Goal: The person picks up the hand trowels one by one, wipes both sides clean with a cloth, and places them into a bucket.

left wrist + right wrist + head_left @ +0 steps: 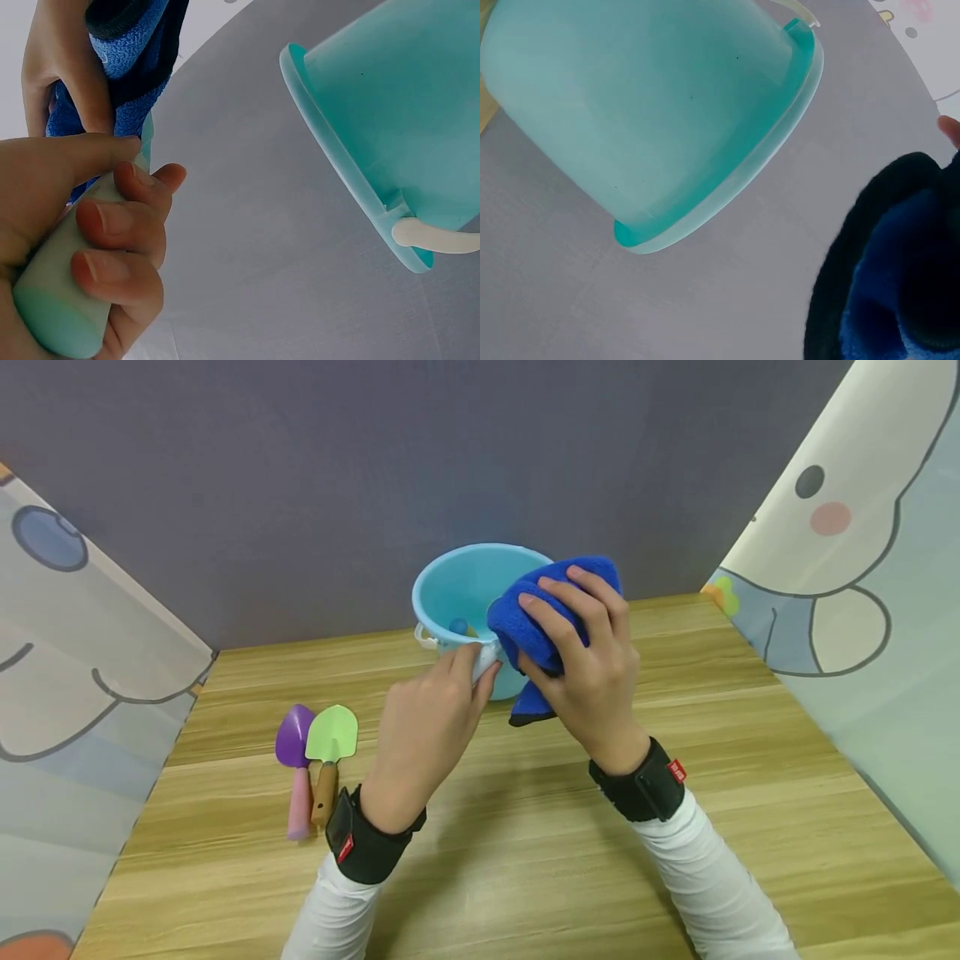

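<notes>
Hands [431,718] [592,664] on cloth [521,614] and handle [56,270]

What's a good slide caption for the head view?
Left hand grips a pale handle, right hand a blue cloth, near a blue bucket; a purple shovel and green shovel lie at left.

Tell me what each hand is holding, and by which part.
The left hand grips a tool by its pale handle; the right hand holds a blue cloth by its bunched folds, at the tool's other end.

2 trowels [294,737] [332,734] near surface [540,860] left edge; 1 bucket [461,583] by far edge; 1 cloth [517,631], 1 handle [56,289], 2 hands [427,718] [596,668].
</notes>
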`<state>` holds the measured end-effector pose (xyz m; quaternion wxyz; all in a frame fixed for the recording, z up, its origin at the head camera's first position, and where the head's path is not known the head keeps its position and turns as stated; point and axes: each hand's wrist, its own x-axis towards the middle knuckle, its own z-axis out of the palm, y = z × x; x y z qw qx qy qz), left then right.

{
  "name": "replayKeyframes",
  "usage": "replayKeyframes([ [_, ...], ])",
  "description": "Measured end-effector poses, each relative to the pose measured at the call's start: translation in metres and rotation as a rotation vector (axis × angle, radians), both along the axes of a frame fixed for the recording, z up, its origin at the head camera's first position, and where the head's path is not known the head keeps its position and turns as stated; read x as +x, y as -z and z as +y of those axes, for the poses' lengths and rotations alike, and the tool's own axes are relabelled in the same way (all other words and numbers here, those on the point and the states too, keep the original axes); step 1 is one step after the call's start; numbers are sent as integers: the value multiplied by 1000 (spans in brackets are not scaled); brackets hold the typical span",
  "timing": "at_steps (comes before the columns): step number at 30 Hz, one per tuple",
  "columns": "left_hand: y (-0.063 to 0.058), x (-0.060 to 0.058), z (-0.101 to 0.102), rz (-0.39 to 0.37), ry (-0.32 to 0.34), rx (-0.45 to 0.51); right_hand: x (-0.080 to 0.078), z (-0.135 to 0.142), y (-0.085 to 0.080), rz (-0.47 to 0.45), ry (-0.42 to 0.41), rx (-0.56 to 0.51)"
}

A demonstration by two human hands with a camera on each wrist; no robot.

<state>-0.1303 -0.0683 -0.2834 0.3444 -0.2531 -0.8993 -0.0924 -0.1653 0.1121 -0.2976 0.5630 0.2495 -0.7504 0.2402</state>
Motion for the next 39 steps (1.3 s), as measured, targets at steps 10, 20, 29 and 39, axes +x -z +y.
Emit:
replayKeyframes([
  [10, 0, 1, 0, 12, -8, -9, 1, 2, -2, 8, 35, -64],
  [20, -3, 3, -2, 11, -11, -7, -1, 9, -8, 28, 50, -174],
  [29, -2, 1, -5, 28, -36, -25, -4, 14, -10, 12, 55, -221],
  [39, -1, -3, -9, 26, -77, -11, -6, 27, -16, 8, 41, -297],
])
